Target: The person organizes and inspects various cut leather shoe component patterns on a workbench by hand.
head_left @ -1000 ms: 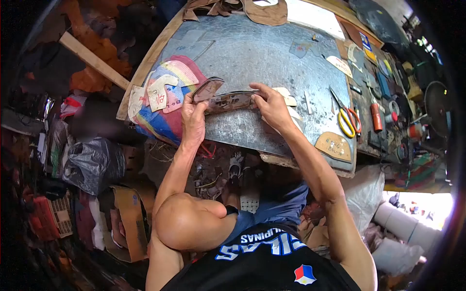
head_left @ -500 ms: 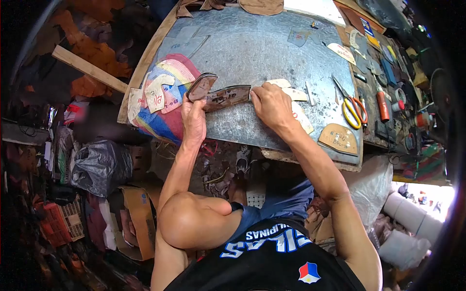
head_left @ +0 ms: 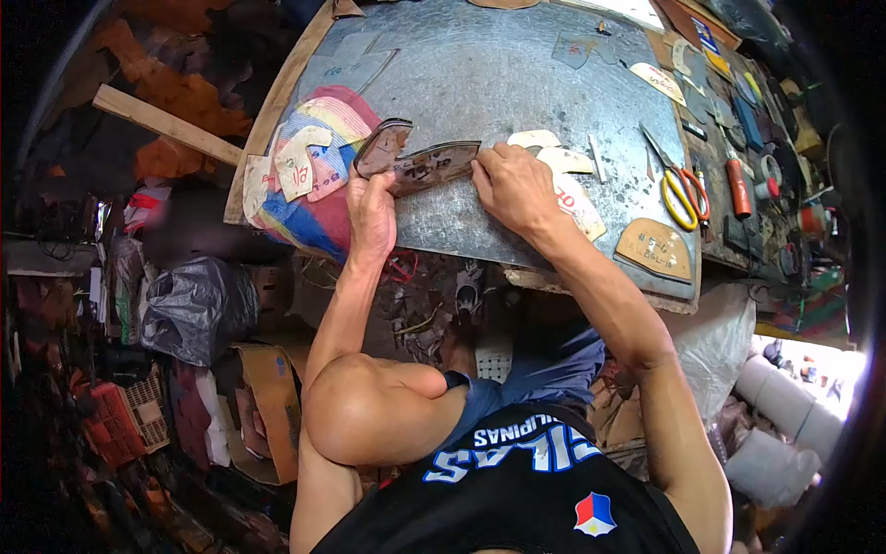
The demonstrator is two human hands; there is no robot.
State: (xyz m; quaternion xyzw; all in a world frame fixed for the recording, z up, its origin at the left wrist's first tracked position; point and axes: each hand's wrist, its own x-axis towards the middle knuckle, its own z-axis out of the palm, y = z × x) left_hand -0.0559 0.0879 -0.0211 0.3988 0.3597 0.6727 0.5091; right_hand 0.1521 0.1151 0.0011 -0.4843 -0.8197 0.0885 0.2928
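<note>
While the left hand (head_left: 372,214) clamps the 9 o'clock end of the dark marked piece (head_left: 438,168), the right hand (head_left: 519,192) touches its 3 o'clock end; whether those fingers pinch cannot be told. The piece is over the tabletop (head_left: 461,78). Relative to it: one open cardboard box (head_left: 275,397), 7 o'clock, contains brown scraps (head_left: 247,417); one dark plastic bag (head_left: 198,309), 8 o'clock, contents indiscernible; one pair of scissors (head_left: 681,189), 3 o'clock; one striped cloth (head_left: 323,220), 9 o'clock, bearing at least three pale patterns (head_left: 295,169).
</note>
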